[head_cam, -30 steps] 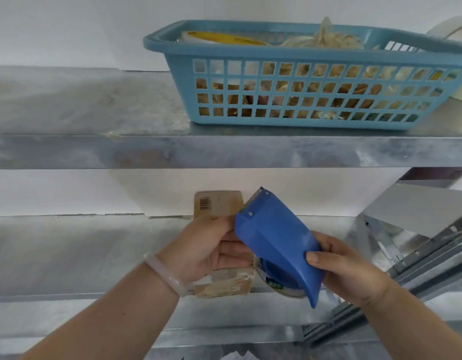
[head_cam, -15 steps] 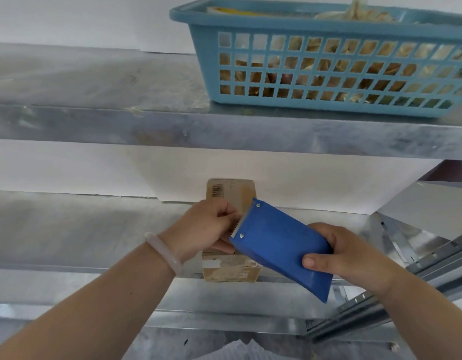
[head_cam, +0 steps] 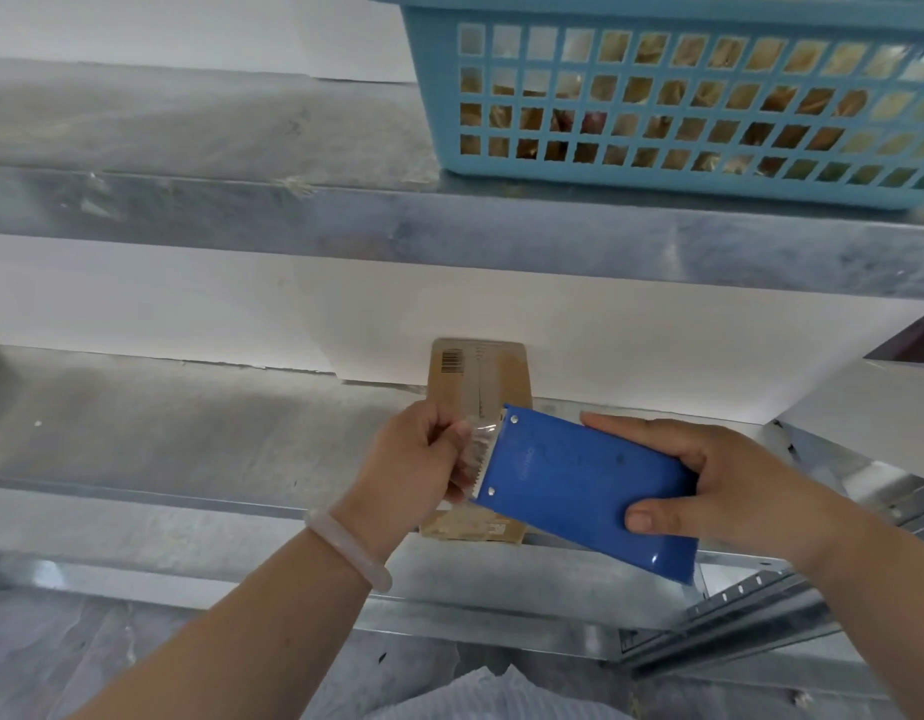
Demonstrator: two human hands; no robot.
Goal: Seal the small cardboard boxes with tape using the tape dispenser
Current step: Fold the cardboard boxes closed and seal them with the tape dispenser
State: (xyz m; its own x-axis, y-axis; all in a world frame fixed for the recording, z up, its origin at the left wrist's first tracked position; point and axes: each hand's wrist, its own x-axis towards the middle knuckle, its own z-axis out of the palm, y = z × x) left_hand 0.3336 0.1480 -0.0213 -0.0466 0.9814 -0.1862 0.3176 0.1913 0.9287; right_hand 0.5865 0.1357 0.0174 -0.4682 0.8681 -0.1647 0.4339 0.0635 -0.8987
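- The lower metal shelf (head_cam: 190,433) runs across the middle of the frame and carries the work. An upper shelf (head_cam: 190,122) crosses above it.
- A blue plastic basket (head_cam: 657,181) stands on the upper shelf at the upper right. Its contents are blurred.
- One small cardboard box (head_cam: 480,376) lies on the lower shelf at centre frame, with a barcode at its far end. Both hands and the dispenser cover its near half. A pale line runs along its top, and I cannot tell whether that is tape. No other boxes show, so sealed and unsealed ones cannot be counted.
- The blue tape dispenser (head_cam: 584,485) hovers just above the box, right of centre, with its toothed blade pointing left.
- The right hand (head_cam: 735,480) grips the dispenser's rear end, thumb on the near edge and fingers over the far edge.
- The left hand (head_cam: 413,465), just left of the blade and over the box, pinches the clear tape end (head_cam: 480,439) at the teeth.
- The step looks like drawing out tape. Sticking it down, running it along the seam and cutting it appear left to do.
- A pale bracelet (head_cam: 345,548) circles the left wrist.
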